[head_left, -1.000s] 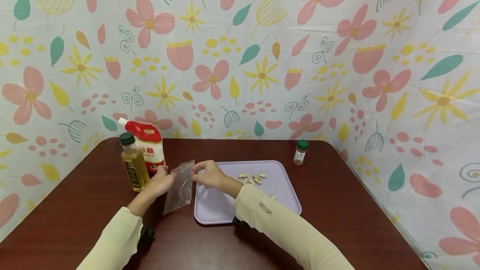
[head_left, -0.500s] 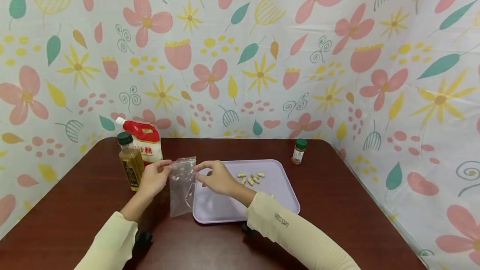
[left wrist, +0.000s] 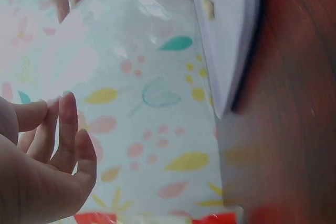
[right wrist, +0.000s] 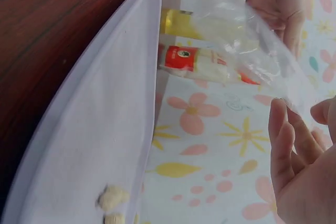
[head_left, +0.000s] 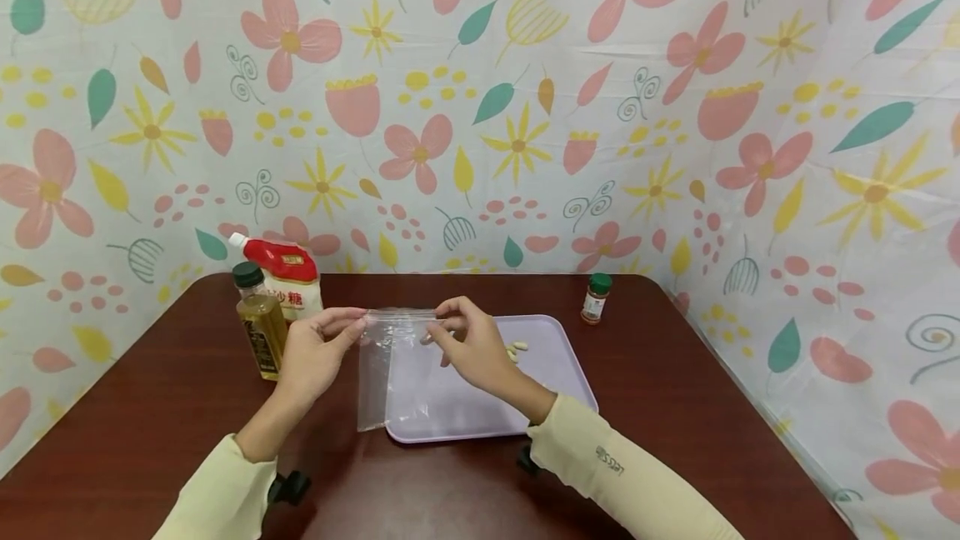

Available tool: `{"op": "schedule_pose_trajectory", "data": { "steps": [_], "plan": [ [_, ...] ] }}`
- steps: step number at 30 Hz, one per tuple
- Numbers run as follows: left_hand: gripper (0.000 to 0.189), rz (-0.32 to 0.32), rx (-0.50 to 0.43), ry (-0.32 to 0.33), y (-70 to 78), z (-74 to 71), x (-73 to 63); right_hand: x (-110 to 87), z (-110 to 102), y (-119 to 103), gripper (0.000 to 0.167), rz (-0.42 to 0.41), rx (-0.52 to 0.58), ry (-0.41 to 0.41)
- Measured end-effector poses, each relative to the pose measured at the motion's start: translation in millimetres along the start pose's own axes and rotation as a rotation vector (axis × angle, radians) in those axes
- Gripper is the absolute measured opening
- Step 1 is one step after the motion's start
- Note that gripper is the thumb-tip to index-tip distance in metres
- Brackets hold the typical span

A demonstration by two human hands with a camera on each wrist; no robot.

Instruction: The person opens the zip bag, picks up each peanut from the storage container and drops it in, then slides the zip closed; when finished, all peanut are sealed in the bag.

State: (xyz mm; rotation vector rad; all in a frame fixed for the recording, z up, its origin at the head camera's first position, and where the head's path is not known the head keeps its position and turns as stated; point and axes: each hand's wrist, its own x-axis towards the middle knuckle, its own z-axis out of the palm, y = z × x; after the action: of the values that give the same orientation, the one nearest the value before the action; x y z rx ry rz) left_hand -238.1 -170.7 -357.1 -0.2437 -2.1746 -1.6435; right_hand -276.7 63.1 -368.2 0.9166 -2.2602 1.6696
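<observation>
A clear plastic zip bag [head_left: 373,386] hangs upright, its top edge stretched between both hands. My left hand [head_left: 309,361] pinches one top corner between thumb and fingertips. At the opposite corner, my right hand [head_left: 480,352] pinches the bag near its seal. Behind the bag's lower part lies the left side of a lilac tray [head_left: 555,365]. A few peanuts [head_left: 517,347] on the tray show past my right hand, which covers others. In the left wrist view the bag [left wrist: 152,77] spreads out like a see-through sheet, with no contents showing.
An oil bottle [head_left: 262,332] with a dark green cap and a red-and-white sugar pouch [head_left: 294,275] stand at the back left, beside my left hand. A small green-capped seasoning jar [head_left: 596,302] stands at the back right, beyond the tray. A patterned cloth [head_left: 480,107] hangs behind the table.
Both hands have moved right, and the right hand farther, stretching the bag's top edge wide. The bag now overlaps the tray's left side. My right hand hides more of the peanuts.
</observation>
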Motion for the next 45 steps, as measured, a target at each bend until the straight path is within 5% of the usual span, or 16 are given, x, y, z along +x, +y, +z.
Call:
{"op": "schedule_pose_trajectory", "data": {
  "steps": [4,12,22,30,36,45],
  "plan": [
    [0.02,0.032,-0.022,-0.023,11.2,7.8,-5.2,-8.0,-14,-2,0.027,0.0,0.019,0.028],
    [0.014,0.099,-0.038,-0.113,16.8,21.6,-10.1,-25.7,-35,-29,0.009,-0.081,-0.061,0.044],
    [0.01,0.146,-0.04,-0.153,19.6,39.8,-5.2,-35.8,-52,-41,0.014,-0.154,-0.109,0.042],
    [0.01,0.161,-0.058,-0.109,22.0,51.7,-3.1,-37.6,-65,-39,0.016,-0.167,-0.176,0.029],
    [0.011,0.162,-0.067,-0.125,25.4,55.9,-4.2,-42.0,-87,-5,0.019,-0.048,-0.218,-0.039],
    [0.012,0.131,-0.13,-0.147,30.5,61.3,-8.9,-41.8,-107,52,0.011,0.163,-0.461,-0.287]
  ]
}}
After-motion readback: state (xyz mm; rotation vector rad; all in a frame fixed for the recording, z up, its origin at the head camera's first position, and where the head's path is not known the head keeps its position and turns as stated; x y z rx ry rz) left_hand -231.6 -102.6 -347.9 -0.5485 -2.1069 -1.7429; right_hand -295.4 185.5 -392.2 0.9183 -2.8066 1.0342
